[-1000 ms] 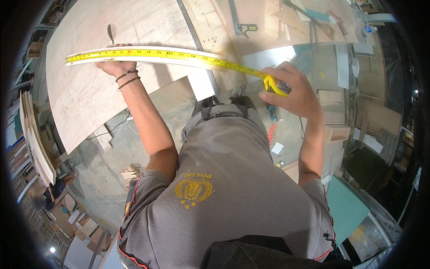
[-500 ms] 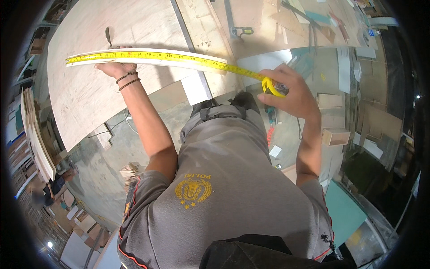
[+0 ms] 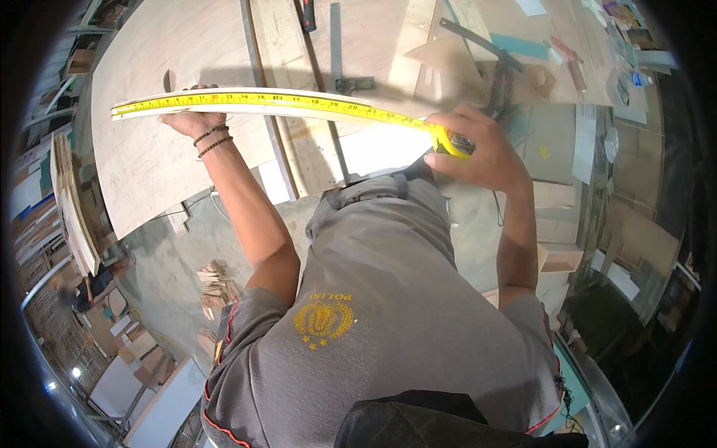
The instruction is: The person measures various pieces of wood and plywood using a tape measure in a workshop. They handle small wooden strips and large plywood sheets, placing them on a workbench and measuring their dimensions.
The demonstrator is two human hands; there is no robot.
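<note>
L hand (image 3: pixel 193 122) gripping, R hand (image 3: pixel 489 153) curled, both fwd w/ elbows (image 3: pixel 276 257) bent.

From here I see the yellow tape (image 3: pixel 314 104) drawn from its case (image 3: pixel 443 140), lengthwise along the narrow white strip (image 3: pixel 299 113).

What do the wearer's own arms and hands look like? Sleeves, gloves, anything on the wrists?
Short grey sleeves with red piping; forearms bare. Left hand: no glove, two dark beaded bracelets at the wrist. Right hand: no glove, no bracelet visible.
</note>
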